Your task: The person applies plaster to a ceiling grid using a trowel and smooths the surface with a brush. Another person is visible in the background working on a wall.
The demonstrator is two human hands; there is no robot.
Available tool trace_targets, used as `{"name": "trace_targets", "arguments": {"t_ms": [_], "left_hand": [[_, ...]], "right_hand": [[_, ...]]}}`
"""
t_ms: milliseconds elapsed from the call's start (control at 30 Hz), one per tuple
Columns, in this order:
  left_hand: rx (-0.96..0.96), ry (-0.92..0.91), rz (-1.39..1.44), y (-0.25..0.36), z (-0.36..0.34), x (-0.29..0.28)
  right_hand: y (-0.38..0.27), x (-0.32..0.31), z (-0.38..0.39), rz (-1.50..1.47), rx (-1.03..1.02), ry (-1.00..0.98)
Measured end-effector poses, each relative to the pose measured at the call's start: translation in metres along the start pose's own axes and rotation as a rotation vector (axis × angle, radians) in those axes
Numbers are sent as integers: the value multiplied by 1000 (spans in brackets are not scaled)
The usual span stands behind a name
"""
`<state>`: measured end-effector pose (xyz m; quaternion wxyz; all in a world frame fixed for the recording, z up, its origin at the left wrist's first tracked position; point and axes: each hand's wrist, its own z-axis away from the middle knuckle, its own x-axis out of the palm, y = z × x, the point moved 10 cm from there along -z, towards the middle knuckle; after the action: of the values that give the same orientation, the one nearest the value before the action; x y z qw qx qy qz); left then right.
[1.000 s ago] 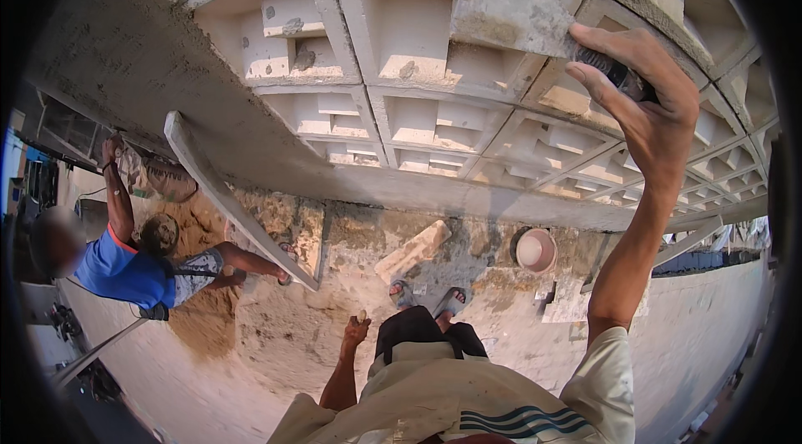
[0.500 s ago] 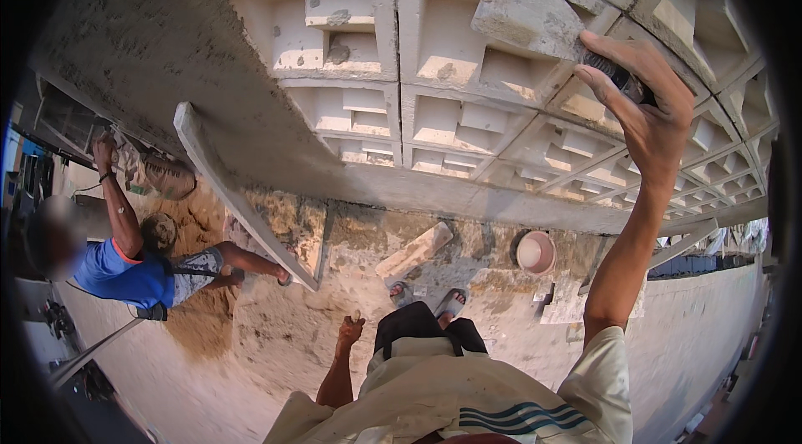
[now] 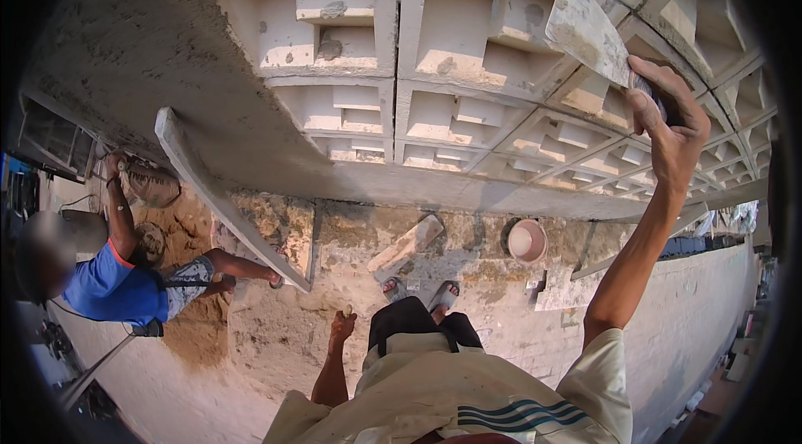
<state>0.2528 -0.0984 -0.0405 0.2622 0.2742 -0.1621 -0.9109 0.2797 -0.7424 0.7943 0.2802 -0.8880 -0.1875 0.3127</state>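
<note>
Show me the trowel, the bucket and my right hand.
Trowel (image 3: 588, 31): head view, on the flat blade.
Bucket (image 3: 537, 243): head view, on the inner wall.
Right hand (image 3: 678, 137): head view, on the middle of the hand.

A single view looks from the wearer's head, through the left of two side-by-side fisheyes, upright and steeply downward. The shirt (image 3: 418, 385) fills the lower edge close to the lens; the feet (image 3: 445, 294) and ground (image 3: 284, 335) lie farther below. The block wall (image 3: 468, 26) stands near, across the top, its straight lines bending toward the dark rim.
</note>
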Motion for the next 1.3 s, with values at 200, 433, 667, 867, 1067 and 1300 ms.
{"name": "trace_targets", "arguments": {"t_ms": [200,433,667,867,1067,1300], "left_hand": [[-96,76,90,-2,3,-9],[-91,37,79,-1,0,2],[90,-10,43,12,-8,9],[76,69,114,16,-8,6],[117,98,38,13,-4,13],[174,103,-21,2,13,8]], "right_hand": [[10,6,-6,-70,28,-11],[17,1,-10,-82,121,-34],[-1,0,-28,15,-3,-119],[-8,8,-28,13,11,-111],[2,-6,-22,2,7,-67],[5,14,-22,-76,11,-89]]}}
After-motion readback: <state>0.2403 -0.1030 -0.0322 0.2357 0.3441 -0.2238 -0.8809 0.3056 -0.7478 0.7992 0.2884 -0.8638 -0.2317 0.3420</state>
